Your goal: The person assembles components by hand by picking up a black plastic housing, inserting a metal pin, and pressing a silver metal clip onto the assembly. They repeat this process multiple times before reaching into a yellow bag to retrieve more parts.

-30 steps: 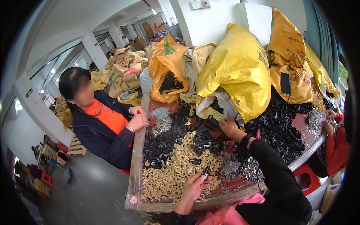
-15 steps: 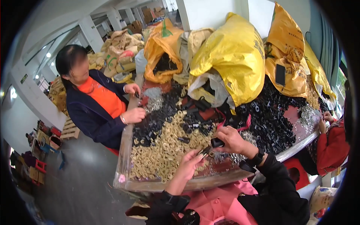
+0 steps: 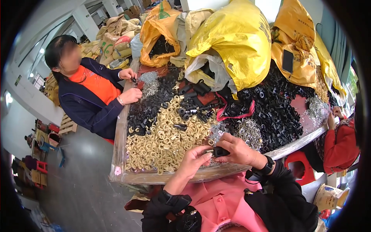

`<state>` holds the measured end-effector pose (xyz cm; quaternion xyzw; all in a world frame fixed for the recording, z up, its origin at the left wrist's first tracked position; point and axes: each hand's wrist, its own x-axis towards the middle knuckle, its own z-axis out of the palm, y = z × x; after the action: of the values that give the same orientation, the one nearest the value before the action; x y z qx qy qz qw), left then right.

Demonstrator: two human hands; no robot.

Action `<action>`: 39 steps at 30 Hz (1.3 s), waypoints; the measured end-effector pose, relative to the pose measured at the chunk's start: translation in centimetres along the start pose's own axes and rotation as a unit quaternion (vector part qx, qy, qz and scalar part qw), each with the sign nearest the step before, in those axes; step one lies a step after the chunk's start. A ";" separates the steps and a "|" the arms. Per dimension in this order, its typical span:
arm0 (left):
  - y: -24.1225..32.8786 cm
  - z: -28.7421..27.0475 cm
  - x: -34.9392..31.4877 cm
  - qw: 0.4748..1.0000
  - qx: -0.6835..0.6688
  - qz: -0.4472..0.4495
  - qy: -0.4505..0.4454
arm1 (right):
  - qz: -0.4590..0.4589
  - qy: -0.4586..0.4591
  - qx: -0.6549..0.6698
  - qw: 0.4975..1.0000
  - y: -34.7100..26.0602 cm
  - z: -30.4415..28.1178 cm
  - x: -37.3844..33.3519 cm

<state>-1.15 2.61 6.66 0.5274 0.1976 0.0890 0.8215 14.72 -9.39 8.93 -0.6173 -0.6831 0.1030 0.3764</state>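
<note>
My left hand point(image 3: 193, 159) pinches the narrow end of a small dark part, mostly hidden by the fingers. Against it, my right hand point(image 3: 239, 150) grips a black rounded plastic piece point(image 3: 220, 151); the two parts meet end to end, though I cannot tell whether they are joined. Both hands are above the table's near edge. Just beyond them lie a heap of tan plastic rings point(image 3: 166, 141), a pile of silvery metal hooks point(image 3: 248, 133) and a pink strap loop point(image 3: 236, 117).
Black plastic parts point(image 3: 280, 116) cover much of the table point(image 3: 154, 178). A yellow sack point(image 3: 235, 46) and an orange sack point(image 3: 159, 34) stand at the back. A phone point(image 3: 287, 61) rests on another sack. Co-workers handle parts at left point(image 3: 131, 94) and right point(image 3: 331, 118).
My hands have come closer together, and the black piece now meets the part in my left hand. The view has shifted, so the table sits slightly higher and further left.
</note>
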 end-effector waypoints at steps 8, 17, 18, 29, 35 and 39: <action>-0.3 0.1 0.3 0.998 0.067 -0.016 -0.014 | 0.032 -0.004 0.021 0.999 -0.5 0.7 -0.6; -0.3 0.5 0.6 0.996 0.090 -0.016 -0.011 | 0.101 0.036 0.013 0.994 -1.5 2.2 -1.0; -0.5 0.3 0.7 0.996 0.088 -0.022 -0.015 | 0.110 0.048 0.021 0.993 -1.6 2.3 -0.9; 1.2 -0.3 0.5 0.998 0.015 -0.068 0.005 | -0.007 -0.078 0.215 0.973 -0.5 0.1 -0.4; 1.2 0.3 0.7 0.996 -0.025 -0.076 -0.026 | -0.066 -0.141 0.283 0.947 -0.1 0.3 0.0; -0.5 0.2 0.8 0.997 -0.024 -0.047 -0.052 | -0.051 -0.100 0.276 0.955 0.0 1.0 -0.7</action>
<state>-0.35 2.52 6.14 0.5012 0.1767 0.0271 0.8467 14.05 -9.74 7.98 -0.4406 -0.6928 0.3292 0.4664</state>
